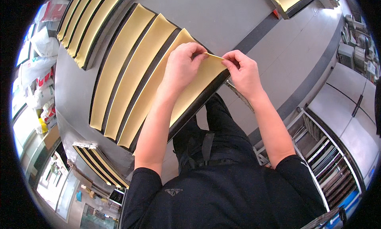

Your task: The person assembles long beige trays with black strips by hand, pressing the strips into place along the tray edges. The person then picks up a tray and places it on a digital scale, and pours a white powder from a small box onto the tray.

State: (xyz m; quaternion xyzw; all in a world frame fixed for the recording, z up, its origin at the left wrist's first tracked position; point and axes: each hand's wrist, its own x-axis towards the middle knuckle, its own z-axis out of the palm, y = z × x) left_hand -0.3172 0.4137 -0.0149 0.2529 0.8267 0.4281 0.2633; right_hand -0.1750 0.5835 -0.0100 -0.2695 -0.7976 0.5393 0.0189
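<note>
Long, flat strips of pale yellow dough lie side by side on a black baking tray, with dark gaps between them. My left hand pinches one far corner of the strip of dough nearest my body, thumb against fingers. At that strip's other far corner, my right hand has the edge between thumb and fingertips. The strip's end is stretched straight between both hands, close to the tray's far right end. Part of this strip and its neighbour is hidden behind my left forearm. Another dough strip rests along the tray's left side.
The tray rests on a grey metal table. A second dough-lined tray sits at the upper left, another tray at the upper right. Below left are more strips. To my right stands a metal rack beside pale cabinets.
</note>
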